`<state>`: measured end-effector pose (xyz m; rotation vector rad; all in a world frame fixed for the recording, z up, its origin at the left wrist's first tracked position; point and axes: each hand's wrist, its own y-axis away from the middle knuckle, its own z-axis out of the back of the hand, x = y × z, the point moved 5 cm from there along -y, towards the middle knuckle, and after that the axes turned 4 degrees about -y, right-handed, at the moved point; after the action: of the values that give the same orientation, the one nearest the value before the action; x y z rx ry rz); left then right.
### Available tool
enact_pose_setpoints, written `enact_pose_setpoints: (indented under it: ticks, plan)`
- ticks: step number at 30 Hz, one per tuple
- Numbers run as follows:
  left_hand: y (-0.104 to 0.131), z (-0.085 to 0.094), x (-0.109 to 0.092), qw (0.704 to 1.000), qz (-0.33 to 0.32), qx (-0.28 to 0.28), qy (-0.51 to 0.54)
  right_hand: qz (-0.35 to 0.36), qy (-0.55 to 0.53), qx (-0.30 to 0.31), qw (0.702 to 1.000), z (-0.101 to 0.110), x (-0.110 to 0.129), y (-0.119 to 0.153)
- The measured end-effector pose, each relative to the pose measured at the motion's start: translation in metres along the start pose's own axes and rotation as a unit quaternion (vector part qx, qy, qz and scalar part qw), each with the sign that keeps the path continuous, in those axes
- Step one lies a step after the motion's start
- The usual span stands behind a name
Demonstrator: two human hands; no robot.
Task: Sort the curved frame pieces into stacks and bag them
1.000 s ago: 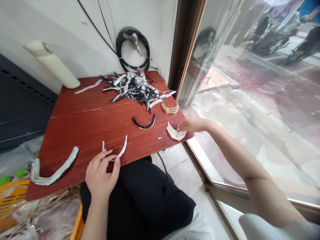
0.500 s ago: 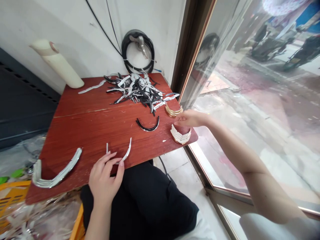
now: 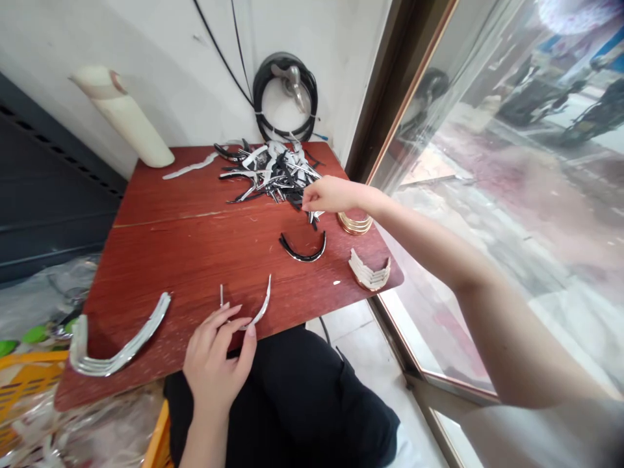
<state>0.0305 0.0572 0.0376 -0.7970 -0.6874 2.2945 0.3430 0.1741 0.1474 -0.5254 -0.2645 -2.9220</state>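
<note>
My left hand [image 3: 219, 351] is at the front edge of the table, its thumb and fingers closed on a thin silver curved strip [image 3: 263, 308] whose ends point away from me. Over the right side of a pile of black, white and silver strips [image 3: 273, 170], my right hand [image 3: 327, 195] has its fingers curled together. What they hold, if anything, is hidden. Just in front of it lies a black U-shaped band [image 3: 305, 258]. Gold curved bands [image 3: 355, 225] lie under my right wrist, and a stack of white-and-gold curved bands [image 3: 370, 275] stands nearer the table's right corner.
Nested silver curved bands [image 3: 117, 361] lie on the left of the red-brown table [image 3: 195, 250]. A cream bottle [image 3: 134, 127] stands at the back left. Coiled black cable [image 3: 258, 91] hangs on the wall. A glass pane borders the right side; a yellow basket [image 3: 158, 435] sits below left.
My right hand has moved left and away from me, from beside the white-and-gold bands to the pile of strips. My left hand keeps the silver curved strip. The view has shifted slightly.
</note>
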Motion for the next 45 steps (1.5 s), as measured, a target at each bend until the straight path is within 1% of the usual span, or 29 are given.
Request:
enact_pose_setpoints:
  ticks: [3, 7, 10, 13, 15, 17, 19, 21, 24, 26, 28, 30, 31, 32, 34, 36, 39, 41, 43, 45]
  plan:
    - [-0.001, 0.003, -0.002, 1.000, 0.004, -0.002, 0.002, -0.006, 0.027, -0.026, 0.999, 0.004, -0.001, -0.014]
    - [-0.003, 0.004, -0.005, 1.000, 0.004, 0.007, -0.004, -0.042, 0.055, -0.083, 0.994, 0.013, -0.014, -0.039]
    - [-0.004, 0.003, -0.005, 1.000, 0.006, 0.011, -0.008, -0.068, 0.053, -0.144, 0.986, 0.020, -0.024, -0.067]
    - [-0.005, 0.003, -0.005, 1.000, 0.008, 0.008, -0.011, -0.065, 0.054, -0.180, 0.980, 0.021, -0.028, -0.102]
    - [-0.005, 0.003, -0.005, 1.000, 0.006, 0.007, -0.013, -0.042, 0.055, -0.182, 0.981, 0.016, -0.024, -0.127]
    - [-0.005, 0.004, -0.006, 1.000, 0.005, 0.005, -0.014, -0.023, 0.065, -0.161, 0.984, 0.007, -0.018, -0.152]
    - [-0.005, 0.004, -0.006, 1.000, 0.007, 0.002, -0.013, -0.022, 0.083, -0.135, 0.987, -0.004, -0.012, -0.172]
    - [-0.005, 0.004, -0.005, 1.000, 0.016, -0.003, -0.011, -0.037, 0.099, -0.126, 0.986, -0.011, -0.007, -0.186]
    - [-0.005, 0.004, -0.006, 1.000, 0.025, -0.010, -0.005, -0.053, 0.102, -0.150, 0.982, -0.013, -0.002, -0.193]
    - [-0.006, 0.005, -0.006, 1.000, 0.025, -0.013, 0.002, -0.058, 0.102, -0.179, 0.977, -0.008, -0.002, -0.190]
    - [-0.007, 0.006, -0.007, 0.999, 0.027, -0.014, 0.011, -0.049, 0.061, -0.229, 0.970, 0.003, -0.006, -0.182]
    - [-0.007, 0.006, -0.007, 0.999, 0.031, -0.014, 0.014, -0.010, -0.045, -0.280, 0.959, 0.015, -0.010, -0.171]
    - [-0.007, 0.007, -0.007, 0.999, 0.031, -0.015, 0.013, 0.021, -0.117, -0.290, 0.949, 0.020, -0.011, -0.165]
    - [-0.006, 0.007, -0.007, 0.999, 0.032, -0.017, 0.011, 0.054, -0.194, -0.286, 0.937, 0.024, -0.011, -0.158]
    - [-0.006, 0.006, -0.007, 0.999, 0.030, -0.019, 0.005, 0.108, -0.327, -0.233, 0.909, 0.028, -0.006, -0.141]
    - [-0.005, 0.005, -0.007, 0.999, 0.027, -0.020, 0.001, 0.132, -0.428, -0.157, 0.880, 0.029, 0.005, -0.119]
    - [-0.004, 0.004, -0.008, 1.000, 0.021, -0.021, -0.003, 0.118, -0.529, -0.064, 0.838, 0.027, 0.028, -0.079]
    - [-0.003, 0.004, -0.009, 0.999, 0.024, -0.032, -0.007, 0.092, -0.573, -0.027, 0.814, 0.024, 0.044, -0.054]
    - [-0.003, 0.005, -0.008, 0.998, 0.033, -0.050, -0.017, 0.063, -0.584, 0.005, 0.809, 0.018, 0.060, -0.034]
    - [-0.001, 0.006, -0.008, 0.996, 0.045, -0.064, -0.033, 0.039, -0.569, 0.045, 0.820, 0.008, 0.078, -0.019]
